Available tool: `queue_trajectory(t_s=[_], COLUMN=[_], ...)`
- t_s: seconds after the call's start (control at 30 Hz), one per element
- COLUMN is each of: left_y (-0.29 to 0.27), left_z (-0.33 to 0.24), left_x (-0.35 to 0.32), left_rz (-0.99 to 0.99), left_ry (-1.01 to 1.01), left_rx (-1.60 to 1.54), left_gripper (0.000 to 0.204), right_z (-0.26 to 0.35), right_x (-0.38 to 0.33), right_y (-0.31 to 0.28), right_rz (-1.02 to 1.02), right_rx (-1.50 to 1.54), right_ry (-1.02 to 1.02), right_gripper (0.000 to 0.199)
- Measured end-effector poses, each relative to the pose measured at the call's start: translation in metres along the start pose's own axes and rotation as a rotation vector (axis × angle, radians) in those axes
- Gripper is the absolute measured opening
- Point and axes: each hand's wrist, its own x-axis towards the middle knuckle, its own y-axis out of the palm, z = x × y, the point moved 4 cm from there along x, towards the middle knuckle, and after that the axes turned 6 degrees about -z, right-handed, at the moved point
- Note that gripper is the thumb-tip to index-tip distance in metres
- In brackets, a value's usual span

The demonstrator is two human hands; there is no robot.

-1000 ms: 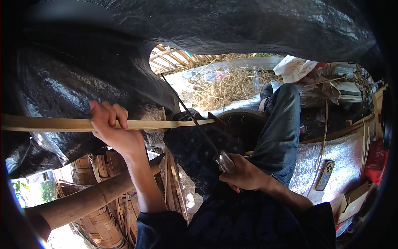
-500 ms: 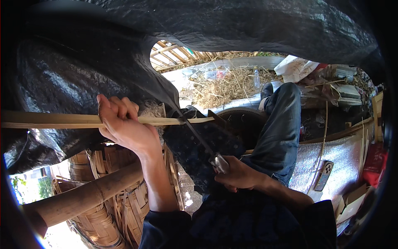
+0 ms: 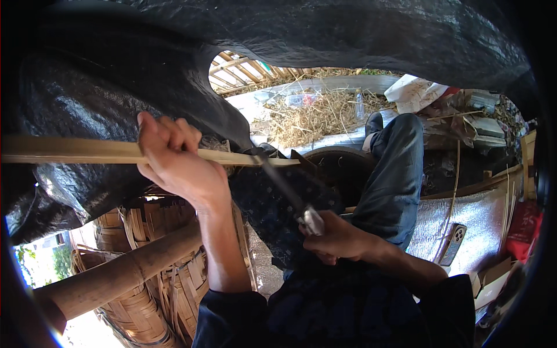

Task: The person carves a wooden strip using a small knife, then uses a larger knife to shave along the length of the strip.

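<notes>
A long pale bamboo strip (image 3: 75,151) runs from the left edge to above my lap. My left hand (image 3: 183,165) is closed around it, with the palm turned up and the fingers curled. My right hand (image 3: 342,238) grips the handle of a long-bladed knife (image 3: 284,188). Blurred by motion, the blade slants up and left from that fist, and its far part crosses the strip close to the strip's right end. Whether the edge bites into the strip I cannot tell. Under both lies a dark patterned cloth (image 3: 270,214) over my lap.
Black plastic sheeting (image 3: 348,40) hangs overhead and down the left. Woven bamboo baskets (image 3: 130,301) and a thick bamboo pole (image 3: 127,264) are at lower left. Dry straw (image 3: 307,122) lies ahead. A phone (image 3: 454,245) rests on silvery matting (image 3: 432,226) at right, near a cardboard box (image 3: 493,284).
The strip's left part has risen, and my left hand has tilted with it. My right hand and the knife have shifted slightly to the right, and the blade is now blurred.
</notes>
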Motion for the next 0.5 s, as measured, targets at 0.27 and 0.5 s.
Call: queue_trajectory(t_s=[0.27,0.5], left_y=[-0.015,-0.01], left_z=[0.001,0.002], left_x=[0.003,0.001], left_rz=[0.034,0.071], left_ry=[0.026,0.052], left_rx=[0.006,0.018], left_gripper=[0.039,0.038], right_z=[0.048,0.0], right_x=[-0.021,-0.007], right_y=[-0.006,-0.003], right_rz=[0.004,0.107], right_rx=[0.03,0.167], right_ry=[-0.201,0.12], right_gripper=[0.014,0.012])
